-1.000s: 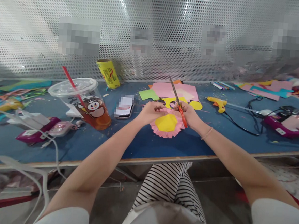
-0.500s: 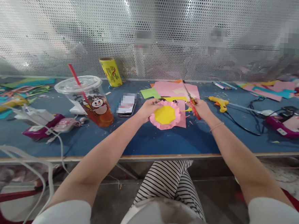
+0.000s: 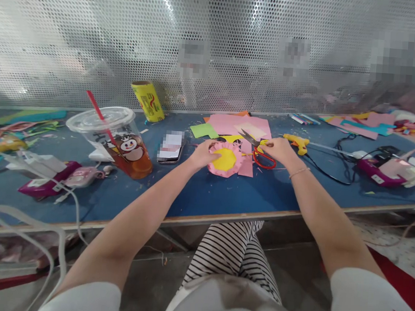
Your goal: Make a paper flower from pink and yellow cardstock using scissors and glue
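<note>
My left hand (image 3: pixel 204 154) grips the left edge of a paper flower (image 3: pixel 235 165), with its thumb over the flower's yellow centre. The flower has a ruffled pink rim and lies low over the table. To its right, my right hand (image 3: pixel 279 150) has its fingers closed at the handle of a pair of scissors (image 3: pixel 258 148). Their dark blades point to the far left, apart from the flower, and the red handle loop shows below my fingers. Behind both hands lie pink paper sheets (image 3: pixel 227 124), a green piece (image 3: pixel 201 130) and yellow scraps.
A drink cup (image 3: pixel 136 162) with a red straw stands left, near a phone (image 3: pixel 170 147) and a tilted yellow can (image 3: pixel 147 101). On the right are a yellow glue gun (image 3: pixel 296 143), its cord and a purple power strip (image 3: pixel 380 173). A perforated metal panel (image 3: pixel 229 48) rises behind the table.
The scissors have turned in my right hand; their blades now point more to the left and the red loop shows. My left thumb has come onto the yellow centre. The view has shifted slightly.
</note>
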Demonstrator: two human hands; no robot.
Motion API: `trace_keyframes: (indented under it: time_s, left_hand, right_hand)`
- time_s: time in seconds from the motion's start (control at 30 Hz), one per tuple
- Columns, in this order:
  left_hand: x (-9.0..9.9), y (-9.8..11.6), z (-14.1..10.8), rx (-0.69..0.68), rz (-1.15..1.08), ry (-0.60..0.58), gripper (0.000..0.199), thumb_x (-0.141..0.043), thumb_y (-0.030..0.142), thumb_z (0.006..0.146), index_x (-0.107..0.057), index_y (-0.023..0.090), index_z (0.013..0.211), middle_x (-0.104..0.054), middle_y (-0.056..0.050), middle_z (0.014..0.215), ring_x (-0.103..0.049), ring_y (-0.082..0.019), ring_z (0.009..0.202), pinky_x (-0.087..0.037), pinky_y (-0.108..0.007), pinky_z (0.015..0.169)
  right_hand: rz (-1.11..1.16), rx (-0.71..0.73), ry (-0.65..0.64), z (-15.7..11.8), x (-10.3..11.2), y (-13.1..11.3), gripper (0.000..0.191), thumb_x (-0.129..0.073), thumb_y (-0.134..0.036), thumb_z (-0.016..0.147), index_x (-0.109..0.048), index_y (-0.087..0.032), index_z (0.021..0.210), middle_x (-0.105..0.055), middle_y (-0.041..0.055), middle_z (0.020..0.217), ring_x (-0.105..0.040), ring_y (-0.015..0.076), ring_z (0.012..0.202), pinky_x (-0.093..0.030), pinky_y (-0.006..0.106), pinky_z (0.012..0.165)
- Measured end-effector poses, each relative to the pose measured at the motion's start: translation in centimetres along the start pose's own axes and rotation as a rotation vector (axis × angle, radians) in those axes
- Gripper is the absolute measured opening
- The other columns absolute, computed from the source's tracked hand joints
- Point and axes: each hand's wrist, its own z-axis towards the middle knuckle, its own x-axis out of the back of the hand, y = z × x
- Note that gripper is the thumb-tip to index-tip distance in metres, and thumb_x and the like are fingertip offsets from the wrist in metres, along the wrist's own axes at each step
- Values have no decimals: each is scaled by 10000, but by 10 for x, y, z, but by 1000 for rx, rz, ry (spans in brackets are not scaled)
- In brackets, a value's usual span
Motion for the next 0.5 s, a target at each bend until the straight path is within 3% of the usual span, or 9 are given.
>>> trace_keyframes:
  time_s: [0.23, 0.3, 0.4, 0.43, 0.5]
  left_hand:
    - [10, 4, 2, -86, 272, -41, 386, -647, 127, 558, -645, 177, 940, -653, -95, 1071, -586, -261, 1049, -437, -383, 957]
    - [12, 4, 3, -143, 303, -28, 344, -667, 135, 545, -659, 184, 885, -659, -89, 1022, -579, -279, 1055, -414, -390, 980]
    - [13, 9, 1, -266, 296, 2, 275, -673, 192, 594, -671, 188, 869, -657, -87, 975, -574, -277, 1045, -393, -391, 984]
    - [13, 12, -2, -301, 301, -23, 249, -667, 226, 627, -672, 188, 873, -656, -87, 964, -578, -265, 1023, -396, -387, 970]
    - [11, 20, -7, -339, 341, -164, 222, -650, 302, 684, -671, 189, 874, -654, -80, 937, -589, -231, 941, -421, -368, 910]
  right_hand:
    - [297, 52, -251, 0, 21, 22, 199, -639, -278, 720, -735, -203, 877, -726, 45, 843, -658, 192, 765, -499, 320, 741]
    - [267, -3, -127, 1, 31, 31, 210, -624, -274, 742, -721, -192, 909, -720, 56, 837, -659, 195, 786, -502, 330, 767]
    - [11, -253, 272, 2, 45, 57, 195, -621, -276, 757, -686, -136, 876, -695, 131, 894, -649, 232, 877, -487, 354, 809]
    - [-71, -354, 338, 3, 48, 68, 250, -646, -300, 741, -668, -112, 903, -679, 175, 946, -638, 262, 924, -487, 369, 801]
    - [-165, -498, 322, 2, 47, 88, 396, -714, -382, 667, -652, -74, 908, -647, 254, 980, -618, 333, 959, -488, 408, 757]
